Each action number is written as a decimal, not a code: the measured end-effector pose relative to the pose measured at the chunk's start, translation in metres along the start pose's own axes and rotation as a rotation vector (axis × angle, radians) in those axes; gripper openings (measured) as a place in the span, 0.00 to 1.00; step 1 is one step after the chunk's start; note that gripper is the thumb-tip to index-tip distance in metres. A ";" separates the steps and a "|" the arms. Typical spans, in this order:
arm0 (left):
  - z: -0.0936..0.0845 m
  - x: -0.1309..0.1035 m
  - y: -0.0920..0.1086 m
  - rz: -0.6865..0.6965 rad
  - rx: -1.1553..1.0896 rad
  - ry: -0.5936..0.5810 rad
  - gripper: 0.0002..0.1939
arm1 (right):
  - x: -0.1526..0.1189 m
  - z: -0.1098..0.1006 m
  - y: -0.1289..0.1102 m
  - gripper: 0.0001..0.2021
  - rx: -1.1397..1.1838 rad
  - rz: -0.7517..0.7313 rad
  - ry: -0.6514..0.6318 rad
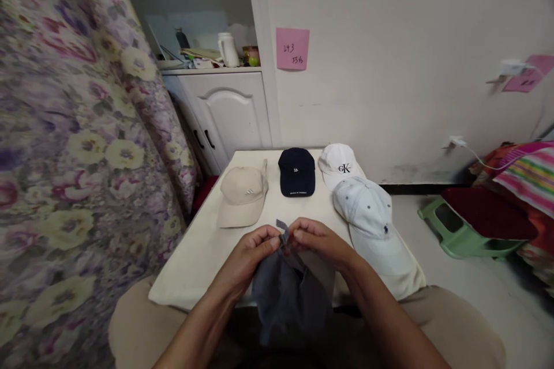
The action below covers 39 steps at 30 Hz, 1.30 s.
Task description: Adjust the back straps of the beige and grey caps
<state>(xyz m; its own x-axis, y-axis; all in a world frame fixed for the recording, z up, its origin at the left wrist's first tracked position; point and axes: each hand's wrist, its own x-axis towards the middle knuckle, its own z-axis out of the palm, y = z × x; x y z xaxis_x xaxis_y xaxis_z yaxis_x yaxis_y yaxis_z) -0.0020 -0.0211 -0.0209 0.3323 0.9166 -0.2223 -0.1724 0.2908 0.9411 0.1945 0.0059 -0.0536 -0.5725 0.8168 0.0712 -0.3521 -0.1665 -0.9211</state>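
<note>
A dark grey cap (289,291) hangs between my hands over the near edge of the table, its back strap (282,228) turned up. My left hand (258,245) is closed in a pinch on the strap near what looks like a small buckle. From the other side, my right hand (318,237) pinches the strap or the cap's edge beside it; its exact hold is partly hidden. Beyond my hands lie a beige cap (244,190) at the left and a navy cap (296,170) in the middle. A white cap (340,162) and a pale blue cap (367,213) lie at the right, touching or overlapping.
The caps lie on a small table with a cream cover (194,265). A floral curtain (86,144) hangs close on the left. Behind stand a white cabinet (236,109) and a wall. A green stool (459,236) with a dark red top is on the floor at right.
</note>
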 end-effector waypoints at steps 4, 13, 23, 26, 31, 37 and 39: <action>0.001 0.000 0.002 0.023 -0.005 -0.002 0.14 | 0.001 0.001 0.004 0.18 -0.018 0.054 -0.054; -0.003 -0.002 0.001 0.038 -0.076 -0.058 0.13 | 0.001 -0.007 0.000 0.13 -0.262 0.003 0.038; -0.003 -0.002 0.000 0.052 -0.200 -0.082 0.11 | 0.007 -0.018 0.009 0.04 -0.451 -0.076 0.225; -0.003 -0.004 0.004 0.109 -0.230 -0.064 0.11 | 0.010 -0.021 0.013 0.05 -0.407 -0.083 0.309; 0.000 -0.003 0.015 0.231 -0.324 0.061 0.12 | 0.007 -0.026 0.009 0.15 -0.138 -0.058 0.229; 0.010 0.007 0.036 0.424 -0.458 0.216 0.17 | -0.002 -0.034 0.009 0.28 0.276 0.049 -0.046; 0.012 0.010 0.043 0.467 -0.479 0.271 0.18 | -0.001 -0.038 0.014 0.31 0.349 0.033 -0.103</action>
<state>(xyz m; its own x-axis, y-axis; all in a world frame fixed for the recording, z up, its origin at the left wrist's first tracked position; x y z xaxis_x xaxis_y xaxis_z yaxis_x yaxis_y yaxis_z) 0.0049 -0.0030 0.0208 -0.1067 0.9924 0.0621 -0.6487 -0.1168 0.7521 0.2182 0.0233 -0.0808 -0.6533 0.7507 0.0985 -0.5537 -0.3850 -0.7384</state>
